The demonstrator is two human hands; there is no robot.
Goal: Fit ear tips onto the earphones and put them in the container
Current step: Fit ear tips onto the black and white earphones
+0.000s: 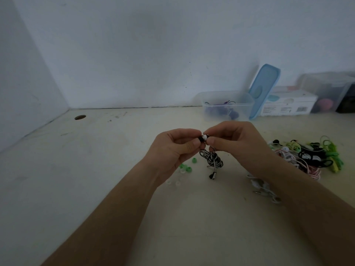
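- Table (96,179): pale, scuffed top, set into a wall corner.
- Hole (80,117): 1 round opening in the tabletop, far left, near the wall.
- Left hand (172,150): raised over the middle of the table, fingers curled, thumb and fingertips pinching a black earbud (201,139).
- Loose ear tips (186,167): green and clear pieces, scattered on the table under and just beside the left hand.
- White ear tip (205,137): between the 2 hands, touching the nose of the black earbud. Whether it is fully seated cannot be told.
- Cable bundle (212,160): black-and-white striped cord, coiled, hanging below the held earbud. A 2nd earbud (212,176) dangles at its lower end.
- Container (244,110): clear plastic tub, open, at the wall behind the hands, with purple earphones (221,110) inside.
- Right hand (236,143): fingers curled, thumb and forefinger gripping the white ear tip.
- Blue lid (265,89): leaning upright beside the container's right side.
- White earphones (265,189): lying on the table, partly under the right forearm.
- White carton (288,106): barcode label, at the wall, just right of the lid.
- Earphone pile (307,156): green, black, white and pink cords, tangled, right of the right hand.
- Storage box (330,89): clear, far right, contents blurred.
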